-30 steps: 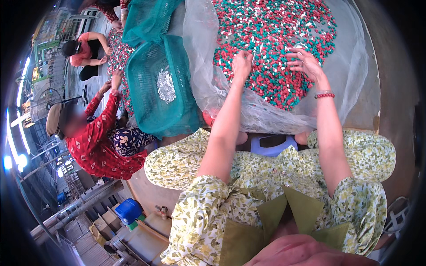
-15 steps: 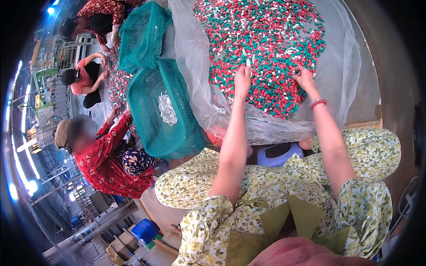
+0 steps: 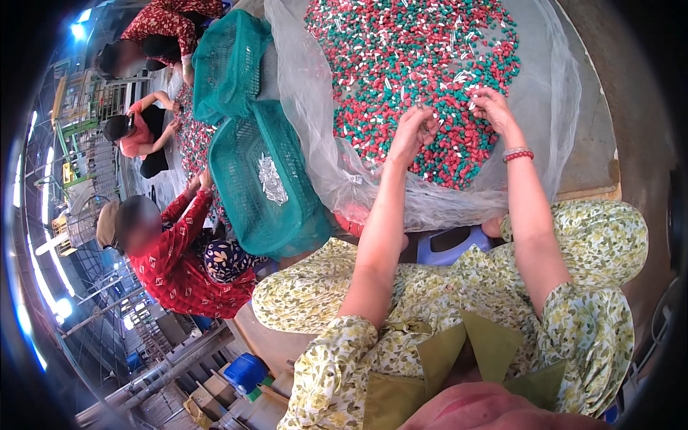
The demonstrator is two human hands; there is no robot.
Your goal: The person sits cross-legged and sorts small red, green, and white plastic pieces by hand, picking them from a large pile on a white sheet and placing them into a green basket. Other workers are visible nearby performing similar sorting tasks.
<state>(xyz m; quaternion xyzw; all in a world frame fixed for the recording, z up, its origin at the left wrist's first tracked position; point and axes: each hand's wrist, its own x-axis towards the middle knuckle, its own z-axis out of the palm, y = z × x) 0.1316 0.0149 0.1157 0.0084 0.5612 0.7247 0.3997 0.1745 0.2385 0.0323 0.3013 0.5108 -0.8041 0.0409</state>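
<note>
A broad heap of small red, green and white pieces (image 3: 401, 64) lies before me on a clear plastic sheet (image 3: 312, 93), with thin white sticks scattered among them. Above the near part of the heap, my left hand (image 3: 414, 134) is closed, its fingers curled inward; what it holds is hidden. My right hand (image 3: 494, 113), with a red bead bracelet at the wrist, is to its right over the same heap. Its thumb and fingertips are pinched at a tiny pale thing too small to name. The two hands are apart.
Left of the sheet stands a green mesh-lined basket (image 3: 247, 208) holding white sticks (image 3: 271, 179); another green basket (image 3: 226, 72) is beyond it. Co-workers, one in a red patterned shirt (image 3: 179, 269), bend over another heap. A purple stool (image 3: 451, 247) shows below the sheet.
My left hand has drawn back slightly toward me and to the right, its fingers now curled up. My right hand has lifted and turned a little. The view has shifted slightly.
</note>
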